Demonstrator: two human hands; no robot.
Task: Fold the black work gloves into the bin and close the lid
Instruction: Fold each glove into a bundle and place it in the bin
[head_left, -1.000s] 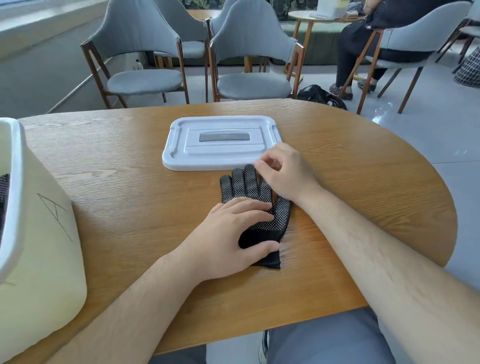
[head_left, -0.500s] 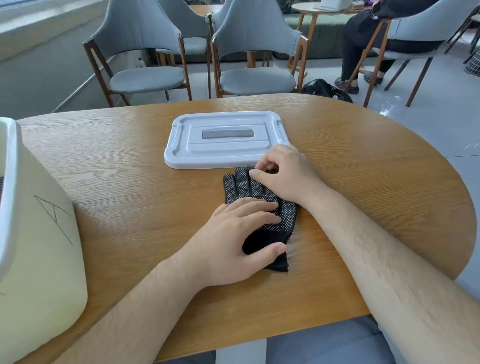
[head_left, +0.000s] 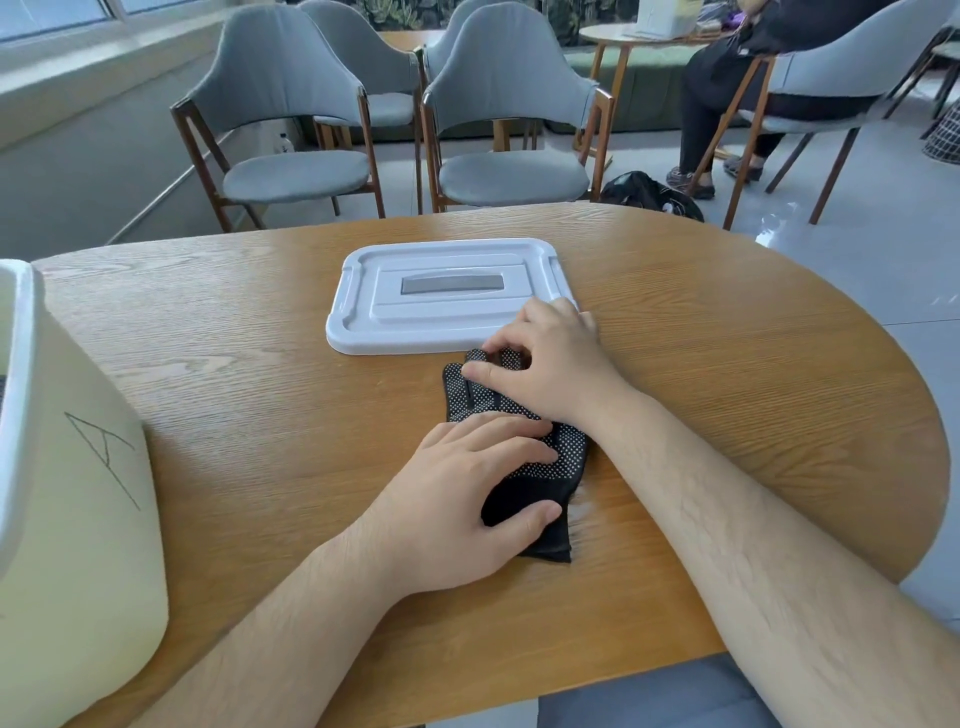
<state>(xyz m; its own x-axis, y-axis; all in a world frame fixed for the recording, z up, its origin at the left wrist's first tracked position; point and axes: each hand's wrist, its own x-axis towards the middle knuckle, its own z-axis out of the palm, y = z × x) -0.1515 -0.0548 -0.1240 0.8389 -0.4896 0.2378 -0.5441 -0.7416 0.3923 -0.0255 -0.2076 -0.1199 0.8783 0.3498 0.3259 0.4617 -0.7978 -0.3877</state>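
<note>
Looking down from the head cam, so it's just the one view. One black glove (head_left: 569, 460) shows, lying flat on the wooden table (head_left: 249, 374) with its dotted side up, fingertips toward the lid (head_left: 441, 312) and cuff toward the person. Can't tell if a second glove is stacked under it.

Left hand (head_left: 457, 499) is laid flat on the glove's palm area. Its fingers (head_left: 519, 431) are straight and pressing down across the dotted part, and the thumb sits lower, over the plain black cuff end. No grabbing there, just holding it down.

Right hand (head_left: 553, 364) is up at the glove's finger end, just beside the lid's near edge. Its fingers (head_left: 498, 345) are curled, and with the thumb they pinch the glove's fingertips, which poke out between them.

Counts: one white lid, lying flat on the table just beyond the glove. One cream bin (head_left: 78, 493) at the far left edge of the table, well apart from the glove, with a scribbled line mark on its side. Two hands, both on the glove.

Behind the table I count four empty grey chairs (head_left: 509, 104), one more with a person (head_left: 727, 83) sitting in it, and one black bag (head_left: 649, 195) on the floor.
</note>
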